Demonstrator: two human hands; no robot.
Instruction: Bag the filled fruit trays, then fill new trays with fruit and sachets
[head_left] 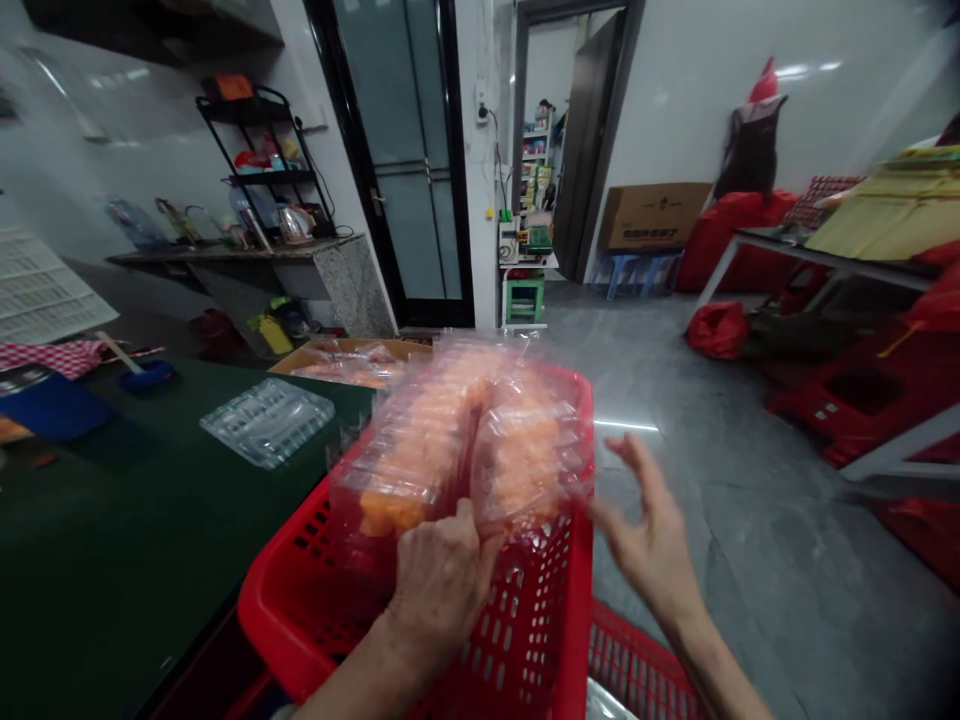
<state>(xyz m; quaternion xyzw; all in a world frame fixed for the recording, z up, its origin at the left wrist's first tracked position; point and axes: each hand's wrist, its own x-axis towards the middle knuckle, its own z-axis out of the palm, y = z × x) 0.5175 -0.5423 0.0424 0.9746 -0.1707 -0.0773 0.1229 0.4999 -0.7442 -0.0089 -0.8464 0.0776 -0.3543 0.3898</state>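
A red perforated plastic basket stands at the edge of a dark green table. Clear plastic packs of orange food stand tightly in rows inside it, rising above its rim. My left hand is shut on the near packs, with its fingers pressing between them. My right hand is open, fingers spread and raised just to the right of the packs, and it does not appear to touch them. What the orange pieces are cannot be told through the plastic.
An empty clear plastic tray lies on the table. Behind it is a cardboard box holding orange packs. Another red basket sits low at the right. A grey floor, red bags and a metal table lie to the right.
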